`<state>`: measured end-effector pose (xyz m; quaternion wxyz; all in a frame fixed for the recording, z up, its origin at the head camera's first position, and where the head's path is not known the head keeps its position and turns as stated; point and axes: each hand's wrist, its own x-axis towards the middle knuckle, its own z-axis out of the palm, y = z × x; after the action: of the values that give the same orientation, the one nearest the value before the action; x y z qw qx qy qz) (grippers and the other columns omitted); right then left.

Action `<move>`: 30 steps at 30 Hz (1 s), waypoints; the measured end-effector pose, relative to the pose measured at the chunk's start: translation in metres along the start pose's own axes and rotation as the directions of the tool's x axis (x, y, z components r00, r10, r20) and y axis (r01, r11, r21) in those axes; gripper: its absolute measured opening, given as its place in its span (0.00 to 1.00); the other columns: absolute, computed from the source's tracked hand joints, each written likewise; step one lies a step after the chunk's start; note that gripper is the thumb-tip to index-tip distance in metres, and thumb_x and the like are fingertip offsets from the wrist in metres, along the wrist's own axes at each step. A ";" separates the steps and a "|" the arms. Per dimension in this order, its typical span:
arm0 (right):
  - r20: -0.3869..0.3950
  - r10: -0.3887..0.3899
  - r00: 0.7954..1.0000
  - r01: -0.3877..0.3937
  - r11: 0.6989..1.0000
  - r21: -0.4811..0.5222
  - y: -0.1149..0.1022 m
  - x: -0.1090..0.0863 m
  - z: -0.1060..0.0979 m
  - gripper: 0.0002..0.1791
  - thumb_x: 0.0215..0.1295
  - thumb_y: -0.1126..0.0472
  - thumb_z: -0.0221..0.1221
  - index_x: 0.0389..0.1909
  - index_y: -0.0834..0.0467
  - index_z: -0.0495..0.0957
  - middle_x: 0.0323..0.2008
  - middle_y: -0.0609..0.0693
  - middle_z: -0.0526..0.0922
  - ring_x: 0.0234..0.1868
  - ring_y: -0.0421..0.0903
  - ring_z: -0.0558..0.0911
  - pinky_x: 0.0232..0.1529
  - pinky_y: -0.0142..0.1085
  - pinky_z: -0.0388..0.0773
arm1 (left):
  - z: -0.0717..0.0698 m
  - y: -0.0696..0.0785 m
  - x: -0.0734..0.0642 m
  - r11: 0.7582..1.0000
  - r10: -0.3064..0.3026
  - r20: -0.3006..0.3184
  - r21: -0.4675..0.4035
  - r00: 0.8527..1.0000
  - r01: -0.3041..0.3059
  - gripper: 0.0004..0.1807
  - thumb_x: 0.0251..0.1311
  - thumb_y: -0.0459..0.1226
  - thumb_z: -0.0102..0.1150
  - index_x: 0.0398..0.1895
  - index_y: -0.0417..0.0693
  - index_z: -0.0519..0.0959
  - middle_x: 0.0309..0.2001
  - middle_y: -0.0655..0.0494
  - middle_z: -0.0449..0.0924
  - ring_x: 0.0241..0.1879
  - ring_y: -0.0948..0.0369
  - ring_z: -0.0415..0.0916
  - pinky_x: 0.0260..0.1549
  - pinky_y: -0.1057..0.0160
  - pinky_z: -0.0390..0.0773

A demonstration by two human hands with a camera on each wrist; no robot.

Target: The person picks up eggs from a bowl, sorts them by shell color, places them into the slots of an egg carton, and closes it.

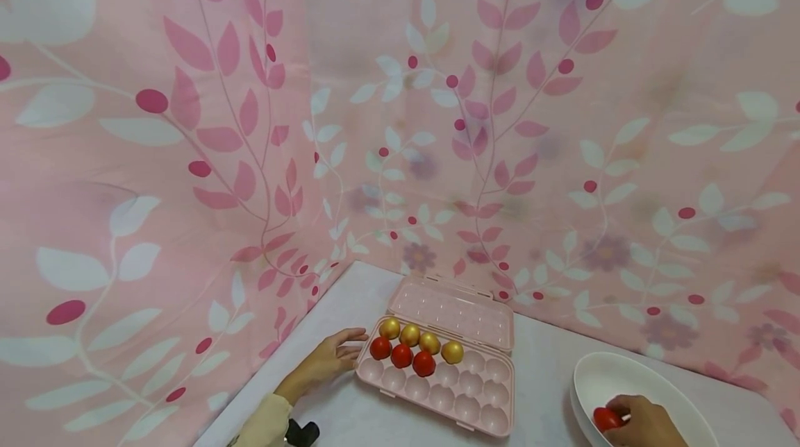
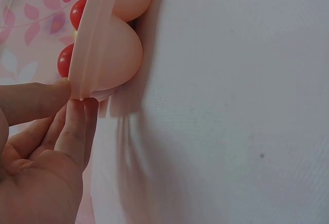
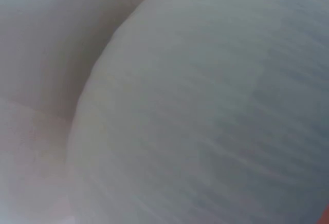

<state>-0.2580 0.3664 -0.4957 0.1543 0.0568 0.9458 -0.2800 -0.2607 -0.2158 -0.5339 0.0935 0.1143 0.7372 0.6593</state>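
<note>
While the left hand [image 1: 328,360] steadies the pink egg tray [image 1: 437,391] at its left end, fingers straight and thumb and fingertips [image 2: 77,116] touching the rim rather than wrapping it, the tray sits flat on the white bench [image 1: 350,419] with its lid [image 1: 453,308] folded back. That light bracing looks right: pressing the rim sideways or lifting it would, I judge, tip the rounded cups. Four gold eggs [image 1: 409,334] fill the back row from the left, and three red eggs [image 1: 401,355] sit in the row in front of them, so the next free cup in the red row lies just right of the third red egg. Farther right, the white bowl [image 1: 625,370] stands near the bench edge, well apart from the tray. Inside it the right hand [image 1: 644,423] curls its fingers round another red egg [image 1: 605,419]. A firm but gentle hold, a clean lift over the bowl's rim and a straight lowering into that cup would serve best.
</note>
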 end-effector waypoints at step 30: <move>-0.503 -0.376 0.779 0.397 0.915 -0.069 -0.075 -0.024 0.000 0.27 0.50 0.53 0.74 0.49 0.61 0.80 0.39 0.57 0.85 0.34 0.51 0.85 0.31 0.38 0.84 | -0.003 -0.003 0.000 1.000 0.031 0.020 0.001 0.999 -0.031 0.34 0.59 0.21 0.54 0.70 0.29 0.58 0.65 0.32 0.64 0.63 0.40 0.68 0.54 0.57 0.76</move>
<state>-0.2504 0.3030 -0.4494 -0.1611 -0.0637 0.9381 -0.2999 -0.2615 -0.2189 -0.5368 0.0907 0.1323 0.7348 0.6591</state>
